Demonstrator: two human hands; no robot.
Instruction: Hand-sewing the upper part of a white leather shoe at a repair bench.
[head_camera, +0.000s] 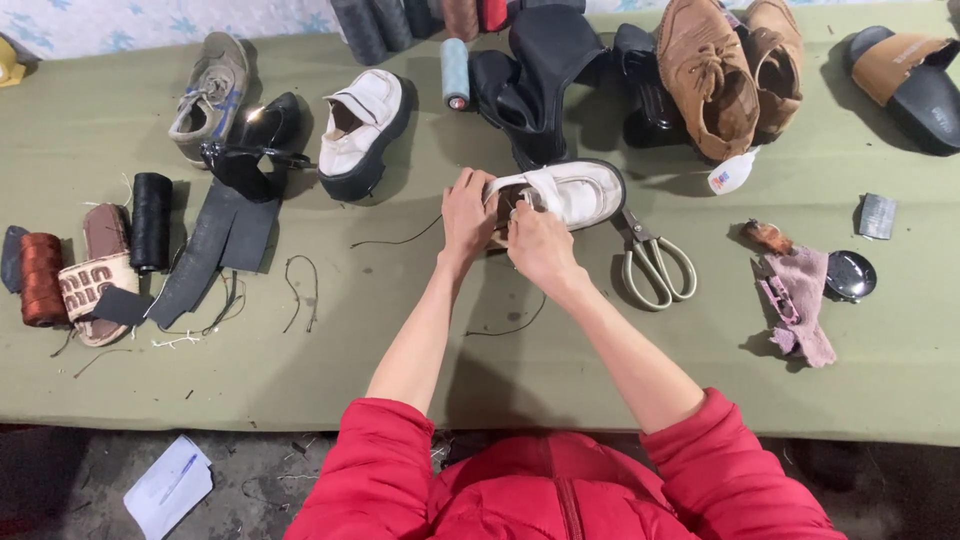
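Note:
A white shoe with a black sole (580, 190) lies on its side on the green table (330, 370), toe to the right. My left hand (466, 215) grips its heel end. My right hand (538, 243) presses against the opening of the same shoe, fingers closed at its edge. A thin black thread (400, 240) trails left from the shoe and another loop lies below my right wrist. The matching white shoe (362, 125) stands further back to the left.
Scissors (655, 262) lie just right of my hands. Spools of thread (150, 220) and black rubber strips sit at left. Brown shoes (715, 75), black boots, a sandal (905, 80), a pink cloth (805, 300) and a small round tin lie behind and right.

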